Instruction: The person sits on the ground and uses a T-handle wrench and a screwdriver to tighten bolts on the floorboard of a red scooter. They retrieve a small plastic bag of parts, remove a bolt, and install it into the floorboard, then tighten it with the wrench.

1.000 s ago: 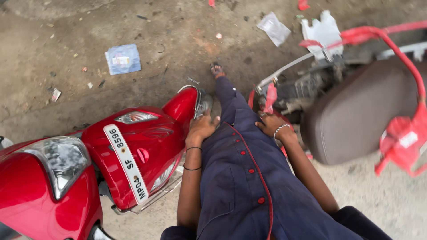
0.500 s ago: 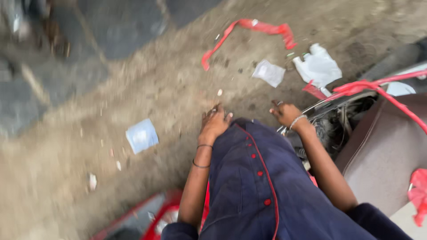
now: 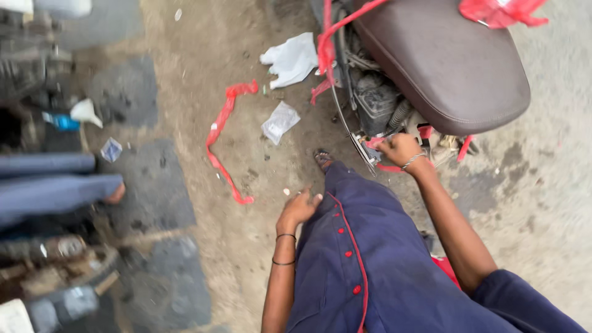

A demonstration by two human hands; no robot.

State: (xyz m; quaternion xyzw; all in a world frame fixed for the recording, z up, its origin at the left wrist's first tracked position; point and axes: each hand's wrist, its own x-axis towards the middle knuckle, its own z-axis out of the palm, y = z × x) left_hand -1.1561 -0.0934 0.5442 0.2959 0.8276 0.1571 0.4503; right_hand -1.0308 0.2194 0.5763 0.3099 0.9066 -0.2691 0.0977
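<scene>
I stand in a dark blue garment point(image 3: 382, 259) with red buttons, looking down at a dirt floor. My right hand point(image 3: 399, 150), a bangle on its wrist, reaches into the exposed parts of a scooter point(image 3: 382, 105) under its brown seat point(image 3: 444, 61); whether it grips anything there I cannot tell. My left hand point(image 3: 299, 208) hangs beside my hip with loosely curled fingers and holds nothing. My sandalled foot point(image 3: 323, 159) shows just ahead of the garment's hem.
A red strip point(image 3: 222, 139) lies curled on the ground, with a clear plastic bag point(image 3: 279, 122) and a white bag point(image 3: 291, 60) near it. Red straps cross the scooter seat. At the left, another person's legs point(image 3: 58, 185) and blurred machine parts point(image 3: 49, 265).
The view has swung right and forward: the red scooter left the frame, and the brown-seat scooter is now ahead. My right hand stays at its side; my left hand came off my garment.
</scene>
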